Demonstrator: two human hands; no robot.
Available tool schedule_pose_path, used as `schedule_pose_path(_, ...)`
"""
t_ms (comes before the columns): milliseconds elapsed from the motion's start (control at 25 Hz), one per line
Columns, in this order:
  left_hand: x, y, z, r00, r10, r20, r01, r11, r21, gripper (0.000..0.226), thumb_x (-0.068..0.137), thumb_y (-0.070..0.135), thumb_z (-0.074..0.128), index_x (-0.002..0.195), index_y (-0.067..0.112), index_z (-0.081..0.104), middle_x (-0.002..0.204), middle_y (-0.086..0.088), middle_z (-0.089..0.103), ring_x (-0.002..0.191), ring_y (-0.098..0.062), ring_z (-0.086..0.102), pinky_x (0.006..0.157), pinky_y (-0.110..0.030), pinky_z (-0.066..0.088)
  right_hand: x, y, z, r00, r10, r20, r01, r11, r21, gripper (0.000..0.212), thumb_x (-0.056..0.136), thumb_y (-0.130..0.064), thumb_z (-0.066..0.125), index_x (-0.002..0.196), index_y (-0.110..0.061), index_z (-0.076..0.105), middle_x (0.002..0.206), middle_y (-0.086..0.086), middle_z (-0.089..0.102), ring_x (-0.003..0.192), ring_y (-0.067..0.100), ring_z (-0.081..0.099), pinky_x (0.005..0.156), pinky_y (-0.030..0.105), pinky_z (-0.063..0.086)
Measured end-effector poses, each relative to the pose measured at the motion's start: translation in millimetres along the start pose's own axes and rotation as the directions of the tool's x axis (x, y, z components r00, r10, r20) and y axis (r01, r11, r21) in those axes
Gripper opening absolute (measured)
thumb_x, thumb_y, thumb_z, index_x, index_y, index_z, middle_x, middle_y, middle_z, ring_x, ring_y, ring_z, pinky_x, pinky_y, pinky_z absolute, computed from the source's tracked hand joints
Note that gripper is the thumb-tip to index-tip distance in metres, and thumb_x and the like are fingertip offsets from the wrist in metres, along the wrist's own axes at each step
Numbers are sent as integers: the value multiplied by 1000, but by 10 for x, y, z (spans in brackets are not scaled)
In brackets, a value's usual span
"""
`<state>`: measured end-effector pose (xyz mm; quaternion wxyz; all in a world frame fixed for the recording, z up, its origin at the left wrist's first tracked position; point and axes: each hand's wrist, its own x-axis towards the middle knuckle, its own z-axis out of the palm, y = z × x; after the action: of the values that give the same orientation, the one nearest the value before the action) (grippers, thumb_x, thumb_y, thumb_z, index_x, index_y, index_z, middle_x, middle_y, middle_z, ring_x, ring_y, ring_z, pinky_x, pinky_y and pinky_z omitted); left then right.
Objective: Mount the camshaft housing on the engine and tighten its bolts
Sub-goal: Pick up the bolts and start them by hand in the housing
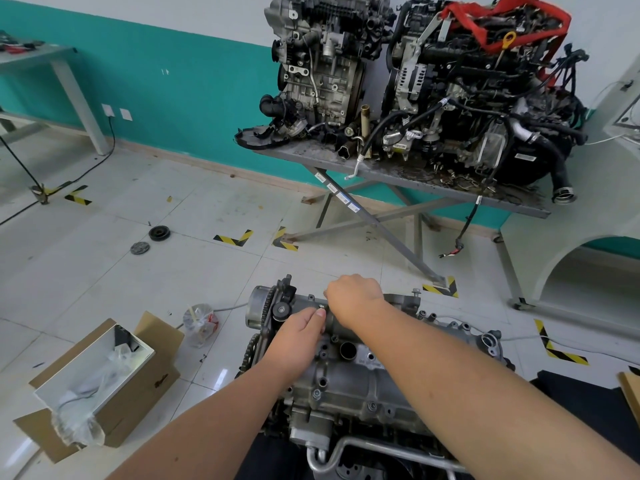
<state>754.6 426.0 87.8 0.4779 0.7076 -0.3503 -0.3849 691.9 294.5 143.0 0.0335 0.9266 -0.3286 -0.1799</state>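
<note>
Both hands on the camshaft housing (349,372): left hand (301,332) pinches a bolt (322,308). Right hand (353,296) is curled, its grip hidden. An open cardboard box (104,386) sits left, and engines on a table (415,171) stand far.

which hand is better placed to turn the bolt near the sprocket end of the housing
Left, probably. The left hand has its fingertips at a bolt on the camshaft housing. The right hand is curled at the housing's far edge, beyond it.

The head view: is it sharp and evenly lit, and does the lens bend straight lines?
Head view: even, soft light with faint shadows; the hands, left and right, and the camshaft housing look sharp; the teal wall stripe and floor tile lines bow, a wide-angle distortion.
</note>
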Motion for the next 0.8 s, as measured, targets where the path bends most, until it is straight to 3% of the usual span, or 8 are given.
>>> schedule_pose_path(120, 14, -7, 2, 1000, -2, 7, 2, 1000, -19, 40, 103, 41, 40, 67, 26, 46, 59, 11, 37, 52, -9, 33, 59, -33, 29, -15, 51, 59, 998, 3, -56, 2, 996, 89, 32, 104, -36, 41, 124, -19, 59, 119, 7, 61, 110, 30, 59, 74, 36, 37)
schedule_pose_path(320, 35, 2, -7, 1000, 0, 13, 1, 998, -55, 40, 100, 43, 40, 64, 29, 48, 62, 6, 38, 52, -10, 32, 58, -33, 28, -21, 0, 144, 990, 92, -103, -72, 980, 183, 17, 97, -17, 53, 106, -14, 67, 109, 11, 65, 99, 33, 64, 71, 33, 38)
schedule_pose_path(440, 19, -2, 3, 1000, 12, 13, -13, 1000, 11, 39, 97, 48, 39, 64, 31, 48, 60, 8, 39, 52, -10, 34, 58, -32, 31, 2, -23, 151, 986, 150, -78, -129, 966, 225, 22, 100, -21, 46, 104, -20, 67, 108, 7, 67, 96, 30, 62, 72, 33, 36)
schedule_pose_path(520, 15, 0, 0, 1000, 13, 16, -13, 1000, 15, 39, 97, 49, 39, 64, 30, 49, 59, 8, 39, 51, -10, 34, 56, -31, 31, -25, -23, 164, 992, 115, -56, -102, 976, 190, 25, 102, -22, 40, 110, -21, 64, 107, 6, 64, 87, 29, 54, 72, 36, 35)
schedule_pose_path(600, 22, -2, -16, 1000, -4, 9, 4, 999, -35, 39, 98, 47, 41, 65, 28, 50, 60, 4, 38, 51, -11, 32, 55, -31, 28, -102, 2, 158, 985, 133, -111, -107, 971, 216, 32, 105, -31, 34, 117, -20, 61, 104, 5, 59, 89, 29, 51, 74, 39, 38)
schedule_pose_path(640, 23, 9, -15, 1000, -17, -2, 17, 997, -69, 39, 99, 44, 42, 66, 27, 51, 60, 4, 38, 51, -11, 32, 55, -31, 27, -163, 10, 147, 965, 196, -172, -136, 940, 312, 38, 106, -38, 31, 116, -18, 61, 105, 6, 58, 95, 29, 54, 78, 40, 41)
schedule_pose_path(720, 49, 72, 15, 999, -27, -43, 23, 996, -91, 39, 102, 39, 44, 68, 22, 52, 57, 8, 39, 50, -9, 33, 56, -31, 27, -277, 44, 67, 926, 322, -196, -131, 763, 633, 40, 105, -42, 36, 99, -14, 64, 99, 7, 61, 94, 29, 58, 79, 38, 47)
schedule_pose_path(800, 89, 236, 93, 999, 5, -46, -6, 1000, -14, 39, 103, 35, 43, 69, 20, 53, 53, 13, 45, 49, -5, 39, 56, -29, 32, -357, 119, -73, 954, 298, -25, -88, 362, 928, 30, 101, -30, 52, 78, -14, 62, 78, 5, 62, 74, 23, 61, 61, 30, 47)
